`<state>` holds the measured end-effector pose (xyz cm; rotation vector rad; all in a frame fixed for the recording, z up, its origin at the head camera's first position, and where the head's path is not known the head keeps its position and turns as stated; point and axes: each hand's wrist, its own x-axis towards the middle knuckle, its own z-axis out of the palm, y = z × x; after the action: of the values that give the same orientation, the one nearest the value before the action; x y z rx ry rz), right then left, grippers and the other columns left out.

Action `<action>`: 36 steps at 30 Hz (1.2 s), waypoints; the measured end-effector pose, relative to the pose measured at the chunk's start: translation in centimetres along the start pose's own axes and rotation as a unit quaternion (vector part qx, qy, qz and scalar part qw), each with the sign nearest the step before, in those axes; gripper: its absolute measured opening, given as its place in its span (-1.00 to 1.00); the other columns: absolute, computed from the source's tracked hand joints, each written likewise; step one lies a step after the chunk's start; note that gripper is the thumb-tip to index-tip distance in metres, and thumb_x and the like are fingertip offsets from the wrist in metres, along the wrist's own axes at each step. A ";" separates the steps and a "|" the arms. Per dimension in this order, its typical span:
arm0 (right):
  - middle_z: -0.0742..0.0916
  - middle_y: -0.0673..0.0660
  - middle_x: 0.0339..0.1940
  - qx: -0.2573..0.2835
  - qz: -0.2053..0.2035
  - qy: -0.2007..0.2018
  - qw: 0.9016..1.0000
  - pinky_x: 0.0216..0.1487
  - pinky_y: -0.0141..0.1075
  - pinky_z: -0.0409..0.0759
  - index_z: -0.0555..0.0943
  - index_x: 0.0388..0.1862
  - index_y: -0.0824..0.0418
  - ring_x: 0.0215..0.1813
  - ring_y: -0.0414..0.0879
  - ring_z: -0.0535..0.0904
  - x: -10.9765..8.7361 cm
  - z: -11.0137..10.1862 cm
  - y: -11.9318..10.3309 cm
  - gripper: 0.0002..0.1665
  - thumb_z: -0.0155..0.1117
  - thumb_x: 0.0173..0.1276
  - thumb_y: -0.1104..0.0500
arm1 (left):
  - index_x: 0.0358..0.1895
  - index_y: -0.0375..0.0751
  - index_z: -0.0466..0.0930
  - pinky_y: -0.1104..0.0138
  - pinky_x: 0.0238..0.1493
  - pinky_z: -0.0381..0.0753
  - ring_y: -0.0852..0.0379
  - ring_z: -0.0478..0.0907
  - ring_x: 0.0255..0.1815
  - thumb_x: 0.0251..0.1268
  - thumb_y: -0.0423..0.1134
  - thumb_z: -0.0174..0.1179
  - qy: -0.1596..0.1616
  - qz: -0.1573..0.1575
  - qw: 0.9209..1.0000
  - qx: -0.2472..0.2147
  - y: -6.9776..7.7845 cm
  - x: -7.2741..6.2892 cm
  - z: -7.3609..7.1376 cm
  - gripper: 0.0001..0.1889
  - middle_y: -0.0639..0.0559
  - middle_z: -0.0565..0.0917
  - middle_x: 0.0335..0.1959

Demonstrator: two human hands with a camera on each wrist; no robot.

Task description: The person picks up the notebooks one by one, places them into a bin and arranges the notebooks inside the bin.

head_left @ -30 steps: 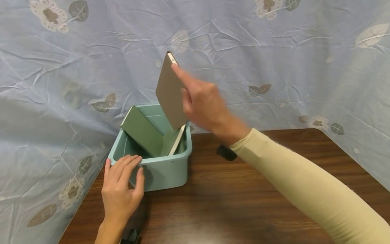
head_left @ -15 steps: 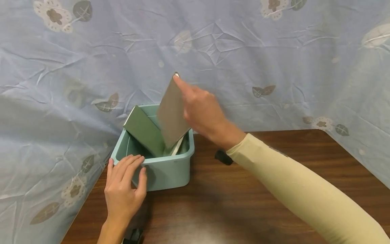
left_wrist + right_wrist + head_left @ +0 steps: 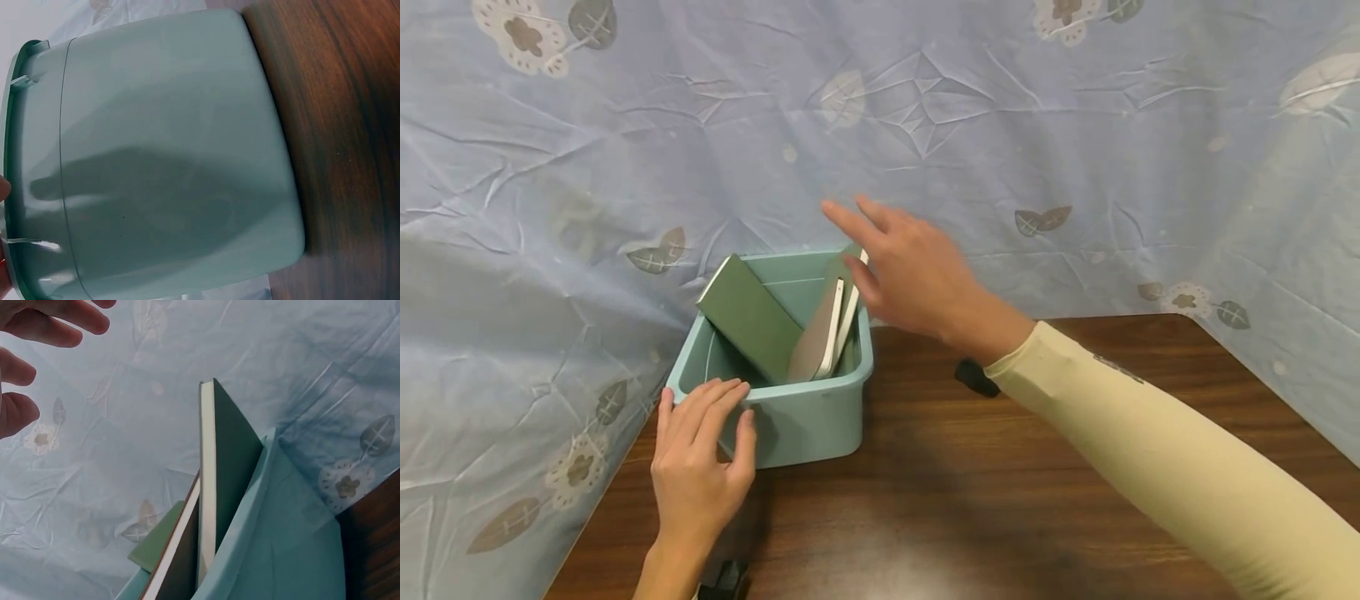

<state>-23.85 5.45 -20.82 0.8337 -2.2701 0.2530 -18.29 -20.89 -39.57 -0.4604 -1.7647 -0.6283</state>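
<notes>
A light teal plastic bin (image 3: 805,425) stands on the table, holding hardcover books. One green book (image 3: 752,321) leans against its left side. The grey-brown book (image 3: 812,343) slants inside the right half, against another green book (image 3: 234,456) that leans on the right wall. My left hand (image 3: 703,467) rests its fingertips on the bin's near left rim, thumb apart in front of the outer wall. Above the bin's right edge, my right hand (image 3: 917,271) has its fingers spread and holds nothing; in the head view it overlaps the top of the right green book.
The brown wood-grain table (image 3: 1037,483) extends to the right and front of the bin. A pale blue floral cloth (image 3: 970,125) hangs behind and along both sides. A small black object (image 3: 976,377) shows below the right wrist, another black piece (image 3: 724,581) beside the left wrist.
My right hand lowered the grey-brown book into the bin and let go of it; its fingers have spread. The book now leans right, against the green one. My left hand stayed at the rim.
</notes>
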 end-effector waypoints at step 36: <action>-0.06 0.20 0.84 -0.045 0.084 -0.191 0.977 0.59 0.55 -0.04 0.12 0.75 -0.32 0.79 0.45 -0.20 -11.6 -3.0 11.0 0.00 0.28 0.44 -0.42 | 0.05 -0.28 0.80 -0.37 0.53 0.29 -0.25 0.71 0.12 0.33 -0.29 0.27 -0.011 0.003 1.000 0.010 -0.4 -0.1 -0.1 -0.70 -0.18 0.83 0.01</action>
<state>-22.79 20.84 -25.81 0.6888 -2.6946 0.0682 -18.40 -21.22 -39.75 -0.4597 -1.7896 -0.6031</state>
